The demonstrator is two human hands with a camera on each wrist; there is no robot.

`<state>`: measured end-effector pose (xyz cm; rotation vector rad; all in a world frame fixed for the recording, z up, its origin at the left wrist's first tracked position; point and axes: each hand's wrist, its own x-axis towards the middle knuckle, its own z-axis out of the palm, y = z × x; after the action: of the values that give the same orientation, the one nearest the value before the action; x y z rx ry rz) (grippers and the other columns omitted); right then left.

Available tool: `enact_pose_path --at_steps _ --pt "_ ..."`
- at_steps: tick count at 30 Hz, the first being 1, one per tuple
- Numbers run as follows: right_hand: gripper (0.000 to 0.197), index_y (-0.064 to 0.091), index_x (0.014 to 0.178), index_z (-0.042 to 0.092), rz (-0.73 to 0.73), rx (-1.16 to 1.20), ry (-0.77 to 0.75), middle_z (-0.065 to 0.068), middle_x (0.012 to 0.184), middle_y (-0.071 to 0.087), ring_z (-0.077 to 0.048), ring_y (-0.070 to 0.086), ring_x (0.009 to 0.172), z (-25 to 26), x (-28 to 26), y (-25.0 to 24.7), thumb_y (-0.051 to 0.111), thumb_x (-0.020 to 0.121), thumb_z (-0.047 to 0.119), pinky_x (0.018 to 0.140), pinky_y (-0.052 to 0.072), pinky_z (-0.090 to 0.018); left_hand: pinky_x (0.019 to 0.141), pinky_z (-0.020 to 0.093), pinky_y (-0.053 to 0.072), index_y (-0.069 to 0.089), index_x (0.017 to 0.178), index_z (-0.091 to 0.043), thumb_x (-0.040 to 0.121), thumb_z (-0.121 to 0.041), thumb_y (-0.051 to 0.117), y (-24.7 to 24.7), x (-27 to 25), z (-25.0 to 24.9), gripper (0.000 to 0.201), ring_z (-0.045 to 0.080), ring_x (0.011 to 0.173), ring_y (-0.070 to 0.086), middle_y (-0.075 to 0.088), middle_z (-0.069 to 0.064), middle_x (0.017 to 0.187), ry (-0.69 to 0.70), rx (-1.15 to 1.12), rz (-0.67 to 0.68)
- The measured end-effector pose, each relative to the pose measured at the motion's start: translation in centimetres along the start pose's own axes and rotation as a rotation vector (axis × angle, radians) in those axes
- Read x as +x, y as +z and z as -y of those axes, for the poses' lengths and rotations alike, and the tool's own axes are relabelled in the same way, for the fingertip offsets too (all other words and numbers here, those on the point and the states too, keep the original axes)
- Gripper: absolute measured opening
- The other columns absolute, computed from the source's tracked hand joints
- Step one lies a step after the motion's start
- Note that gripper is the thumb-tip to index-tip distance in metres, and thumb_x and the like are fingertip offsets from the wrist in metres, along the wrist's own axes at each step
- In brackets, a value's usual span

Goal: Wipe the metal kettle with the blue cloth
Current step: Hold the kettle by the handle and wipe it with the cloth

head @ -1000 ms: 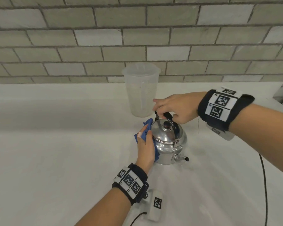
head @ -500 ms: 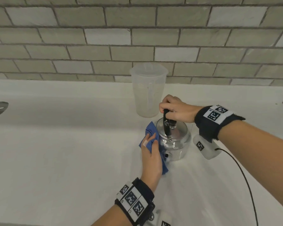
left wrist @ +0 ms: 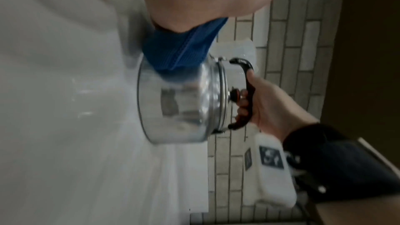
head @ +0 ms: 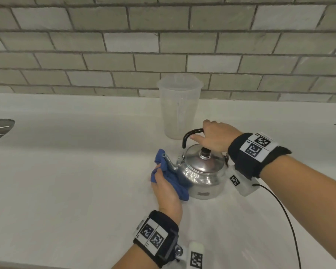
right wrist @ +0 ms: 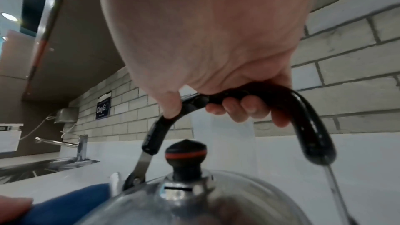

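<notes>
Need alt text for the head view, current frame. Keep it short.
A person's right hand grips the black handle of a metal kettle on a white counter, while the left hand presses a blue cloth against the kettle's side by the spout. A translucent plastic jug stands behind, against a grey brick wall.

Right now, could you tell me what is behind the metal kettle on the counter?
A translucent plastic pitcher stands behind the kettle, before the brick wall. The right hand gripping the black handle covers part of its base; its contents cannot be told.
</notes>
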<state>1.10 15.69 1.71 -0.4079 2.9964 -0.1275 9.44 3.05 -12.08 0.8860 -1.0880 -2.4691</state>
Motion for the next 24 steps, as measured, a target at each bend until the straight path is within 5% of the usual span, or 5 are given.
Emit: enact_pose_path --at_steps 5,10,15,18,24 --pt "0.058 0.046 0.116 0.001 -0.041 0.016 0.014 -0.018 0.102 0.064 -0.027 0.049 0.073 1.0 -0.4 0.5 0.028 0.098 0.053 0.065 0.037 -0.032 0.109 0.024 0.036 0.045 0.142 -0.014 0.101 -0.005 0.044 1.6 -2.0 1.0 0.042 0.012 0.129 0.047 0.046 0.003 0.144 0.253 0.246 0.186" --pt "0.045 0.046 0.119 0.004 -0.045 0.022 0.075 -0.02 0.108 0.062 -0.03 0.051 0.079 0.9 -0.4 1.5 0.028 0.101 0.041 0.068 0.036 -0.033 0.09 -0.007 0.028 0.037 0.149 -0.011 0.1 -0.001 0.047 0.8 -2.7 1.9 0.051 -0.035 0.11 0.036 0.038 -0.014 0.142 0.328 0.337 0.242" --pt "0.041 0.049 0.106 0.004 0.032 0.254 0.141 -0.015 0.087 0.059 -0.024 0.049 0.06 0.5 -0.2 1.6 0.029 0.101 0.04 0.055 0.035 -0.031 0.103 0.015 0.033 0.049 0.138 -0.023 0.092 -0.024 0.057 -0.2 -2.6 0.9 0.047 -0.009 0.121 0.045 0.045 -0.021 0.13 0.427 0.46 0.208" --pt "0.038 0.05 0.094 0.002 0.096 0.564 0.145 -0.013 0.08 0.057 -0.02 0.047 0.046 0.2 -0.7 0.8 0.036 0.1 0.037 0.05 0.04 -0.028 0.111 0.036 0.036 0.058 0.125 -0.033 0.086 -0.046 0.047 0.0 -0.3 -0.6 0.042 0.017 0.128 0.049 0.053 0.0 0.135 0.358 0.469 0.277" --pt "0.038 0.05 0.081 0.002 0.083 0.642 0.174 -0.02 0.086 0.06 -0.018 0.046 0.042 1.5 -1.4 0.4 0.037 0.1 0.032 0.051 0.043 -0.027 0.113 0.038 0.036 0.054 0.137 -0.016 0.092 -0.039 0.039 0.3 -0.6 -0.4 0.053 0.017 0.13 0.049 0.05 0.009 0.141 0.361 0.507 0.28"
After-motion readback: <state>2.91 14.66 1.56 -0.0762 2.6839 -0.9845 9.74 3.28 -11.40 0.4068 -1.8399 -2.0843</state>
